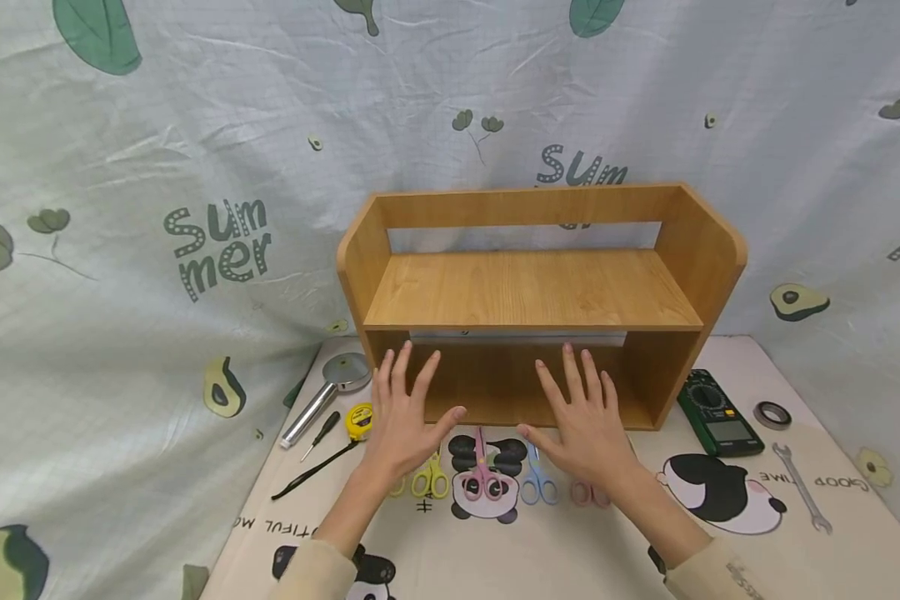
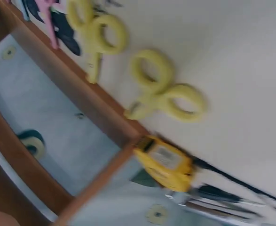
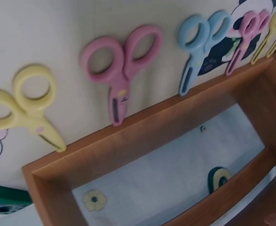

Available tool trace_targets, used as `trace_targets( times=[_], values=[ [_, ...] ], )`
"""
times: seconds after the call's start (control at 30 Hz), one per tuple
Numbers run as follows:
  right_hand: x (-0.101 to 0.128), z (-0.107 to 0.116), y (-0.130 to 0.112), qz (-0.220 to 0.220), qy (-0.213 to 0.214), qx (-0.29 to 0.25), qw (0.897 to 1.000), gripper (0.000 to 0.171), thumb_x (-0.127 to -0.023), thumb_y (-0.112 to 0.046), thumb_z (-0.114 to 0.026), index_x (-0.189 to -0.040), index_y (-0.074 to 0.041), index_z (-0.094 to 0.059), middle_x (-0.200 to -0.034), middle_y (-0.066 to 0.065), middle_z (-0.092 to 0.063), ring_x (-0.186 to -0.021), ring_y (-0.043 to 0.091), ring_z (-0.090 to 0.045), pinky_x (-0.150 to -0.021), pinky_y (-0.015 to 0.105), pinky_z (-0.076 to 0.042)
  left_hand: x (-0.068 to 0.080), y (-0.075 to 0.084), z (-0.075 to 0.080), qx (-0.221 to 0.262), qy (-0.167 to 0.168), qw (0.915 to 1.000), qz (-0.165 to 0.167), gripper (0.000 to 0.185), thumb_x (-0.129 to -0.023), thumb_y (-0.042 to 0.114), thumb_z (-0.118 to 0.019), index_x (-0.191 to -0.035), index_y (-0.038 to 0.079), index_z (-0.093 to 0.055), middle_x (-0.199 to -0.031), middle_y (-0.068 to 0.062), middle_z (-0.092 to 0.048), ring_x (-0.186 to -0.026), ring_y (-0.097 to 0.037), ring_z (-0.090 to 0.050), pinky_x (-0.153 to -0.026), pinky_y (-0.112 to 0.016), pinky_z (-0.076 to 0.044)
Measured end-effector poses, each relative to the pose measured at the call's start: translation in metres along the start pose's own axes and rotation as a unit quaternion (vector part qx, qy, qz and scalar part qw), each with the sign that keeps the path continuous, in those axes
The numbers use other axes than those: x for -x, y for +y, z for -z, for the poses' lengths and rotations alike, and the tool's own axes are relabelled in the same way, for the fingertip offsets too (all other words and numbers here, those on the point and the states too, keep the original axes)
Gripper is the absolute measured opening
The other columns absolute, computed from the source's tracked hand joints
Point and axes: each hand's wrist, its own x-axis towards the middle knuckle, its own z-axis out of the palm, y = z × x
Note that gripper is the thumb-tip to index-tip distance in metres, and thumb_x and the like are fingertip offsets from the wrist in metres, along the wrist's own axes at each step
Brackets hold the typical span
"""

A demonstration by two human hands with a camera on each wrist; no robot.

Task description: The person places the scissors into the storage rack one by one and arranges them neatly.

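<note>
Leaf-print cloth drapes the wall behind a panda-patterned mat (image 1: 720, 367), and both hands hover flat above it, the left hand (image 1: 405, 417) and right hand (image 1: 581, 421) with fingers spread and relaxed, grasping nothing, just in front of the wooden shelf (image 1: 532, 287). Directly beneath the palms, a row of small scissors (image 1: 483, 475) lies with tips toward the shelf's lower opening, handles nearest the person and easy to reach. Left sit a yellow tape measure (image 1: 358, 421) and a screwdriver (image 1: 321, 433); right, a multimeter (image 1: 718, 414) and a wrench (image 1: 801, 486), well apart.
</note>
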Motion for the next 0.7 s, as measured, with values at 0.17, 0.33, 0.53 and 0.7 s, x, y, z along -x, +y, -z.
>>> trace_targets(
  times=[0.17, 0.33, 0.53, 0.7],
  values=[
    [0.001, -0.003, -0.015, 0.02, -0.017, -0.006, 1.0, 0.095, -0.091, -0.07, -0.062, -0.165, -0.021, -0.029, -0.175, 0.02, -0.008, -0.16, 0.047, -0.009, -0.123, 0.072, -0.027, 0.01, -0.027, 0.007, 0.093, 0.052, 0.9915, 0.075, 0.105, -0.086, 0.057, -0.078, -0.164, 0.024, -0.017, -0.169, -0.019, -0.011, -0.155, -0.046, -0.016, -0.112, -0.075, -0.039],
    [0.002, -0.01, -0.038, 0.057, -0.027, -0.017, 0.998, 0.089, -0.092, -0.069, -0.062, -0.162, -0.02, -0.036, -0.172, 0.021, -0.021, -0.156, 0.048, -0.026, -0.116, 0.068, -0.041, 0.01, -0.053, 0.007, 0.184, 0.007, 0.9719, 0.147, 0.123, -0.081, 0.042, -0.089, -0.167, 0.018, -0.004, -0.17, -0.021, -0.013, -0.155, -0.046, -0.023, -0.119, -0.07, -0.034],
    [0.001, -0.02, -0.072, 0.099, -0.057, -0.053, 0.992, 0.079, -0.097, -0.065, -0.059, -0.157, -0.016, -0.044, -0.165, 0.021, -0.036, -0.142, 0.045, -0.048, -0.106, 0.06, -0.054, 0.009, -0.08, -0.004, 0.241, -0.043, 0.9569, 0.157, 0.117, -0.084, 0.022, -0.089, -0.168, 0.015, -0.007, -0.167, -0.022, -0.029, -0.152, -0.043, -0.037, -0.12, -0.058, -0.042],
    [-0.001, -0.029, -0.1, 0.12, -0.094, -0.081, 0.985, 0.069, -0.098, -0.056, -0.064, -0.152, -0.015, -0.05, -0.158, 0.02, -0.045, -0.135, 0.04, -0.056, -0.092, 0.052, -0.063, 0.007, -0.091, -0.011, 0.245, -0.078, 0.952, 0.166, 0.105, -0.086, 0.012, -0.086, -0.165, 0.014, -0.017, -0.158, -0.028, -0.044, -0.135, -0.045, -0.057, -0.106, -0.056, -0.055]
  ],
)
